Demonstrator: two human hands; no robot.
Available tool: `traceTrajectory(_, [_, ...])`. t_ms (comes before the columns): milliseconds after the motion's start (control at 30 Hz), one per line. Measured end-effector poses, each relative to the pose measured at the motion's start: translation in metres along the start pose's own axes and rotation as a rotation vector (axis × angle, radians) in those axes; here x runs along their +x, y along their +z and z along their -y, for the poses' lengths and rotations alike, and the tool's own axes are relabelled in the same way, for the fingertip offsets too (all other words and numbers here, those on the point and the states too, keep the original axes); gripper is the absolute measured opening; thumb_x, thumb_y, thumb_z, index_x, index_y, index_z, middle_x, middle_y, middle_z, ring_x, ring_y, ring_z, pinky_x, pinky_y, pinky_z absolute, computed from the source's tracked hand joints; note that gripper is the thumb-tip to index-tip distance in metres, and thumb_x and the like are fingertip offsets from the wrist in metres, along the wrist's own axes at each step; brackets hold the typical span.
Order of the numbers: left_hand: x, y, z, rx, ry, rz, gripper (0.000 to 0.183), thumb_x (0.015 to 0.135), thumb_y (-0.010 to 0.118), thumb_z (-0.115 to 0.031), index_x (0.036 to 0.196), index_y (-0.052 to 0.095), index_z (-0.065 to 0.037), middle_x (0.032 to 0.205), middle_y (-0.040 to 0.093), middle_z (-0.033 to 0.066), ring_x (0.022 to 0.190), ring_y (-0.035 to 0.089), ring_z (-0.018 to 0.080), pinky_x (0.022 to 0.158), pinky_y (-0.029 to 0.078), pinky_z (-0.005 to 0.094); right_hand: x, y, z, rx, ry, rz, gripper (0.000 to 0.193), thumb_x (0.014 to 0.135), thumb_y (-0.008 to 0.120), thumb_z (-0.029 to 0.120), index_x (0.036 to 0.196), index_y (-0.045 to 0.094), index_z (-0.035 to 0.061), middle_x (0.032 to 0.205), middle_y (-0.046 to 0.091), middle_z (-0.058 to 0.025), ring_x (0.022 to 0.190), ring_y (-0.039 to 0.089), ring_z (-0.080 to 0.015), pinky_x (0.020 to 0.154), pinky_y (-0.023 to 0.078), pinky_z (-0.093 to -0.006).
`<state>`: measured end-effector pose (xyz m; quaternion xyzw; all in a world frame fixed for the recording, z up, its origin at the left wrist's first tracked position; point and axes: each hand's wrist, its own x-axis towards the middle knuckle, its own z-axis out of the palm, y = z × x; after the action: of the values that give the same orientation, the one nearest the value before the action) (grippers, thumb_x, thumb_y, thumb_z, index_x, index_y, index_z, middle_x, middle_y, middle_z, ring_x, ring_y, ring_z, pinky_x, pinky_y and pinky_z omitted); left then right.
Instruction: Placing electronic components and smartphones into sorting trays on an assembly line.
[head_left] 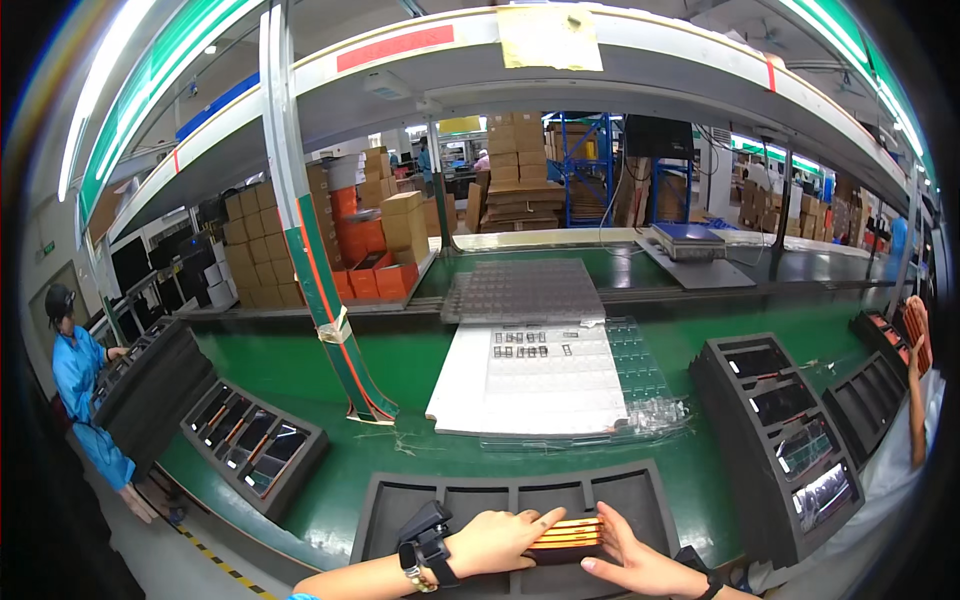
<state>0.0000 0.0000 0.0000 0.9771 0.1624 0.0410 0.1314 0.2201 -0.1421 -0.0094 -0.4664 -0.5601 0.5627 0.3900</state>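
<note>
i can make out no words or numbers from here: the yellow sheet (550, 38) on the front edge of the shelf (680, 37) above me and the red strip (395, 48) to its left show no print i can read. on the wall (42, 222) far to my left is a small green sign (48, 248), its marks too tiny to decipher. the small white tags (784, 465) on the dark panels (778, 404) to my right are equally unreadable.
</note>
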Motion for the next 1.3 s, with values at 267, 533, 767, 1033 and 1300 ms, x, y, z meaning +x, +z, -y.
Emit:
traceTrajectory(267, [-0.010,0.004,0.015,-0.018,0.067,-0.010,0.077,0.074,0.080,-0.029,0.137,0.046,0.001,0.099,0.069,0.0175,0.075,0.071,0.0346,0.063,0.059,0.0419,0.046,-0.022,0.079,-0.983,0.017,-0.260,0.066,0.099,0.059,0.038,0.148,0.035,0.0008,0.115,0.065,-0.0285,0.108,0.066,-0.0439,0.092,0.054,-0.0466])
traceTrajectory(533, [-0.018,-0.004,0.008,-0.034,-0.003,-0.074,0.061,0.072,0.080,-0.027,0.122,0.054,-0.003,0.096,0.065,0.0137,0.077,0.070,0.0309,0.063,0.056,0.0411,0.293,-0.141,0.036,-1.206,-0.002,-0.654,0.030,0.089,0.062,0.030,0.103,0.073,0.0060,0.094,0.073,-0.0221,0.092,0.070,-0.0411,0.083,0.055,-0.0465])
traceTrajectory(767, [-0.020,0.004,0.011,-0.096,0.038,-0.128,0.054,0.074,0.075,-0.021,0.120,0.056,-0.001,0.089,0.065,0.0142,0.073,0.069,0.0310,0.061,0.054,0.0415,0.390,-0.221,-0.022,-1.131,0.107,-1.009,0.046,0.082,0.071,0.044,0.088,0.075,-0.0014,0.097,0.072,-0.0269,0.098,0.069,-0.0431,0.088,0.055,-0.0467])
traceTrajectory(1033, [-0.023,0.000,0.015,-0.142,0.065,-0.124,0.050,0.076,0.071,-0.017,0.120,0.056,0.003,0.091,0.065,0.0155,0.072,0.068,0.0306,0.059,0.053,0.0400,0.429,-0.268,-0.048,-1.332,0.125,-0.862,0.034,0.077,0.077,0.031,0.087,0.075,-0.0004,0.095,0.072,-0.0257,0.093,0.071,-0.0400,0.082,0.057,-0.0459])
traceTrajectory(1300, [-0.021,0.001,0.019,-0.168,0.049,-0.135,0.045,0.077,0.067,-0.014,0.118,0.057,0.003,0.091,0.065,0.0165,0.070,0.068,0.0304,0.058,0.053,0.0397,0.431,-0.235,-0.002,-1.123,-0.184,-0.594,0.017,0.074,0.083,0.011,0.085,0.076,0.0022,0.078,0.075,-0.0124,0.073,0.073,-0.0204,0.069,0.056,-0.0317])
